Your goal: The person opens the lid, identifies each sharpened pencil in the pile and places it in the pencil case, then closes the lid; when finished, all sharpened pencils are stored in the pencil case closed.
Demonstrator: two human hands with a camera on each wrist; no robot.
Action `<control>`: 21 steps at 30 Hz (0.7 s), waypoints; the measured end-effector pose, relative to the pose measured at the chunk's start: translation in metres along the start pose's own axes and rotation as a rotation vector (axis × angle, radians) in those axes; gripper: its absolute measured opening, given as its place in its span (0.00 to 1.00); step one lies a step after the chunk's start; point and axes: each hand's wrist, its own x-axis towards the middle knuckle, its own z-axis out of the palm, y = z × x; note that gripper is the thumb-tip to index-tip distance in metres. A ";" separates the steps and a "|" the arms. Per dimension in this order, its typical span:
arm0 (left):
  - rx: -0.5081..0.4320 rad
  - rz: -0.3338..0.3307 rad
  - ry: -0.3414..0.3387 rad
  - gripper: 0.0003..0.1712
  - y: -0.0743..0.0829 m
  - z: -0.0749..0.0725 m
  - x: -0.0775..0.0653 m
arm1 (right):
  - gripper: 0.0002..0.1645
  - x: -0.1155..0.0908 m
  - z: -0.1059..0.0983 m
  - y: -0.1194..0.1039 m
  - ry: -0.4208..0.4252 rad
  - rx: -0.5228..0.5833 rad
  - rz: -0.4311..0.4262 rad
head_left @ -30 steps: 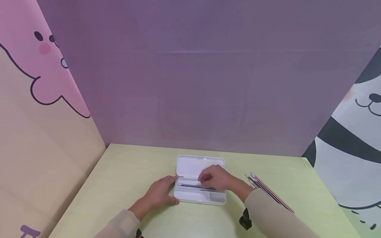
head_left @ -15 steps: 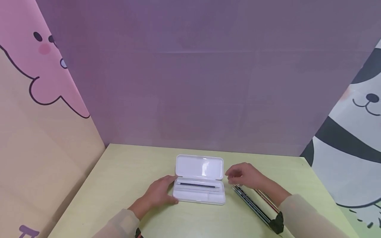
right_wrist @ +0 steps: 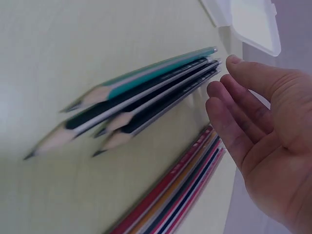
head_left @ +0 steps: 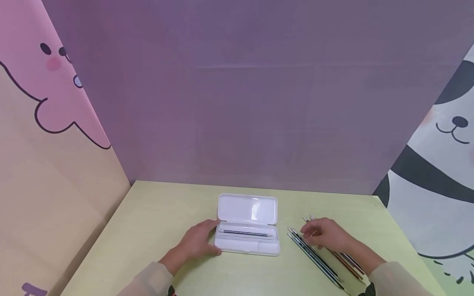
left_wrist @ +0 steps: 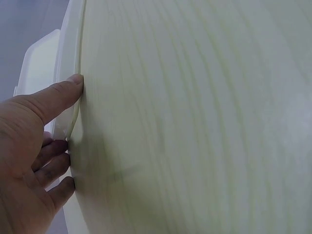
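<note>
the right hand (head_left: 327,235), loose and holding nothing, hovers near the far ends of pencils (right_wrist: 146,90) right of the case (head_left: 237,245); they look light, stiff and slick, likely best pinched mid-shaft, off the brittle tips (right_wrist: 100,153). the left hand (head_left: 198,242) grips the case's left end. pale tabletop (head_left: 166,213); purple wall (head_left: 244,123) beyond.
</note>
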 end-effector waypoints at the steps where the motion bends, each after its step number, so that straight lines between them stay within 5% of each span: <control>1: -0.003 0.002 0.002 0.55 0.000 0.000 0.000 | 0.16 -0.001 0.001 0.002 -0.001 0.003 0.002; 21: 0.006 0.000 0.006 0.55 -0.002 0.001 0.000 | 0.14 -0.007 0.004 0.019 0.012 -0.058 -0.026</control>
